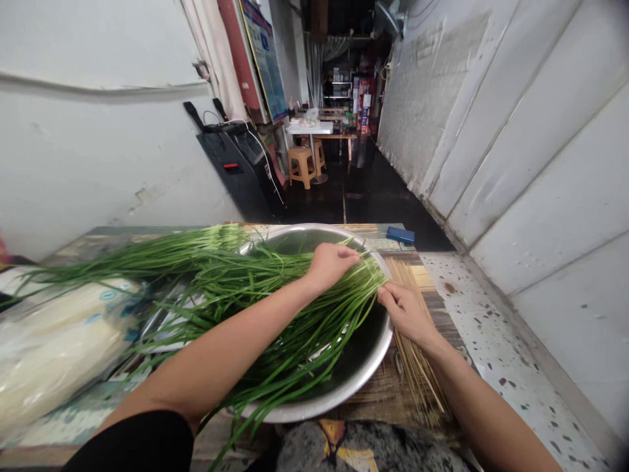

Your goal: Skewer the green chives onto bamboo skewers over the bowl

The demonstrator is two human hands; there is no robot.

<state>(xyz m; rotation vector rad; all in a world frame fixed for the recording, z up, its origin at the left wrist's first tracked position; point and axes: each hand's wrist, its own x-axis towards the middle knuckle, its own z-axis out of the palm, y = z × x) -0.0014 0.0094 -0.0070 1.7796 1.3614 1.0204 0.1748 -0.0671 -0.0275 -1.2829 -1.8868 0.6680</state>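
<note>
A large heap of garlic chives [275, 275] lies across a round metal basin [314, 412], with pale stem ends gathered towards the right rim and green leaves trailing left. My left hand [333, 263] is over the stems near their pale ends, thumb and fingers pinched together on them. At the right rim, my right hand [403, 307] has its thumb and forefinger closed on the tips of the stems. Whether a thin stick is also between those fingers I cannot tell. Beneath my right hand and wrist lies a bundle of thin wooden skewers [417, 367] on the table.
Another bunch of chives [196, 244] lies behind the basin's left side. A clear plastic bag of pale contents [63, 347] sits at left on the wooden table [373, 406]. A blue box [400, 235] is by the far right edge. Stools [301, 165] stand farther back.
</note>
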